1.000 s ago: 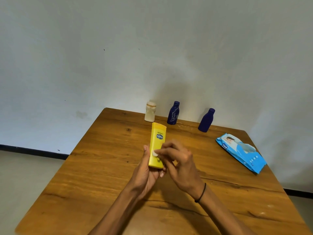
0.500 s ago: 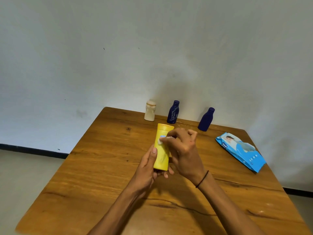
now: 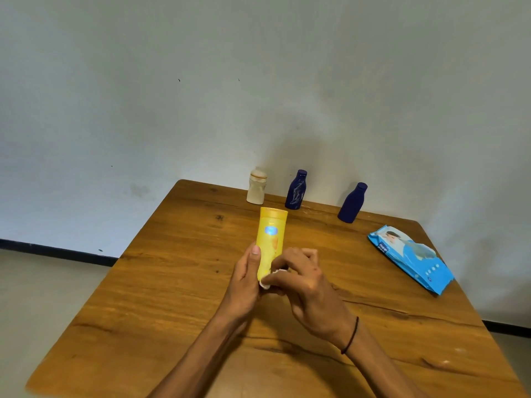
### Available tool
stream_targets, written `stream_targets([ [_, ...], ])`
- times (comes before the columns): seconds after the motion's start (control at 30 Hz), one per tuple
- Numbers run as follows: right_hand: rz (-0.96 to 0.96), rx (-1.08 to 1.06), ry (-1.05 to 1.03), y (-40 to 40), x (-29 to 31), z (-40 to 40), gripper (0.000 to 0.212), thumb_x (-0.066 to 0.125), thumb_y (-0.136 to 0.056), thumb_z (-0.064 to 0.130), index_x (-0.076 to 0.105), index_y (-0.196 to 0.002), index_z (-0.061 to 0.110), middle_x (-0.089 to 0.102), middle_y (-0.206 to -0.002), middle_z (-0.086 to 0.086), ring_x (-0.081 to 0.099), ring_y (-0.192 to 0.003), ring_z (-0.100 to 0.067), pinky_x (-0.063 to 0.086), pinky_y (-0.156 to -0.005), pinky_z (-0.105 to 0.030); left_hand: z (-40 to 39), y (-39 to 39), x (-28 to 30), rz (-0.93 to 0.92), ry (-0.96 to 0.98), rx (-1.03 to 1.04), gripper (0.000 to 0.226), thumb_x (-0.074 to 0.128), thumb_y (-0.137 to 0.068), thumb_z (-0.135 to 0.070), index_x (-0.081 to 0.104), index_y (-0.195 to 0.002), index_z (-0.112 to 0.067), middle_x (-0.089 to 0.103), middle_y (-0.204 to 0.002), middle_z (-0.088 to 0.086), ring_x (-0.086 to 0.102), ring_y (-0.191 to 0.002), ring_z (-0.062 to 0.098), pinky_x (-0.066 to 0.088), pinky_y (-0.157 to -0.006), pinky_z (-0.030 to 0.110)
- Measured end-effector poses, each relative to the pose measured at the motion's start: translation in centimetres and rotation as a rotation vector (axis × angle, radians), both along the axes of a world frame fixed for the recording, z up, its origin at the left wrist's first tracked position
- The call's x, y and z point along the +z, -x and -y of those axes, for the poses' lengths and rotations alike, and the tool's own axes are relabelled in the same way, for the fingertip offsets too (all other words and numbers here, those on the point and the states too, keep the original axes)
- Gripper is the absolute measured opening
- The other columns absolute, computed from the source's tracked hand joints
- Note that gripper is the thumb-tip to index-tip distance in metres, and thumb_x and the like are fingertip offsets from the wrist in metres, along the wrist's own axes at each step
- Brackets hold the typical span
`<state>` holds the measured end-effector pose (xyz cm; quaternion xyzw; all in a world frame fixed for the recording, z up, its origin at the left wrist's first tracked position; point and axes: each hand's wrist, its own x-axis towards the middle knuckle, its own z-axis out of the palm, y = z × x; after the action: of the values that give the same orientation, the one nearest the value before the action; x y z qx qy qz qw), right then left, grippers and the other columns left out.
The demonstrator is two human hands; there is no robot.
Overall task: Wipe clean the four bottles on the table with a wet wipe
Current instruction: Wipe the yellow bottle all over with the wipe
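Note:
My left hand (image 3: 244, 285) grips the lower end of a yellow bottle (image 3: 271, 235), held above the wooden table (image 3: 161, 282) with its cap end pointing away from me. Pressed against the bottle's lower part is a small white wet wipe (image 3: 265, 282), pinched in the fingers of my right hand (image 3: 304, 285). Three more bottles stand upright along the far edge: a cream one (image 3: 256, 189), a dark blue one (image 3: 296, 189) beside it, and another dark blue one (image 3: 352, 202) further right.
A blue pack of wet wipes (image 3: 411, 258) lies near the table's right edge. The table stands against a pale wall (image 3: 258, 81). Grey floor (image 3: 37, 297) shows to the left.
My right hand with the wipe slid from the bottle's lower part up towards its cap end, then back down to the lower part. My left hand kept hold of the bottle.

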<state>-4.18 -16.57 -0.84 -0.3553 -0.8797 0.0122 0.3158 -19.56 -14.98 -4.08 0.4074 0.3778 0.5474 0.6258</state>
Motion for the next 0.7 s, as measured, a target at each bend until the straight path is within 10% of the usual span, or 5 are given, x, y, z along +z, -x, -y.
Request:
stream_targets([
  [0.3, -0.076, -0.132, -0.022, -1.6, 1.4, -3.1, 0.03, 0.048, -0.102, 0.033, 0.073, -0.106, 0.017, 0.06, -0.113, -0.003, 0.049, -0.109, -0.015, 0.05, -0.079, -0.04, 0.4, 0.0, 0.9, -0.048, -0.062, -0.13, 0.046, 0.032, -0.107, -0.042, 0.051, -0.136, -0.011, 0.077, -0.101, 0.011, 0.072, -0.063, 0.025, 0.054, -0.05, 0.024],
  [0.43, -0.3, -0.278, -0.065, -0.2, 2.0, -4.6, 0.022, 0.057, -0.097, 0.016, 0.072, -0.11, 0.007, 0.057, -0.112, -0.008, 0.057, -0.105, -0.017, 0.058, -0.077, -0.033, 0.7, -0.2, 0.9, -0.007, -0.091, -0.2, 0.042, 0.026, -0.113, -0.033, 0.046, -0.143, -0.013, 0.073, -0.124, 0.017, 0.067, -0.057, 0.021, 0.048, -0.044, 0.021],
  [0.57, -0.684, -0.436, -0.033, 2.0, 1.9, -4.5, 0.012, 0.069, -0.096, 0.006, 0.074, -0.106, 0.009, 0.062, -0.107, -0.002, 0.062, -0.1, -0.001, 0.052, -0.078, -0.012, 0.5, -0.3, 0.7, 0.051, -0.061, -0.188, 0.045, 0.028, -0.112, -0.036, 0.045, -0.146, -0.012, 0.073, -0.104, 0.005, 0.066, -0.058, 0.022, 0.043, -0.04, 0.019],
  [0.7, -0.991, -0.434, 0.214, 3.7, 0.2, -3.9, 0.007, 0.071, -0.097, 0.014, 0.072, -0.103, 0.018, 0.071, -0.105, 0.004, 0.07, -0.096, -0.013, 0.062, -0.072, -0.038, 0.0, 0.1, 0.2, 0.068, -0.053, -0.152, 0.043, 0.033, -0.11, -0.04, 0.044, -0.149, -0.028, 0.071, -0.109, 0.007, 0.067, -0.062, 0.022, 0.043, -0.039, 0.021],
])
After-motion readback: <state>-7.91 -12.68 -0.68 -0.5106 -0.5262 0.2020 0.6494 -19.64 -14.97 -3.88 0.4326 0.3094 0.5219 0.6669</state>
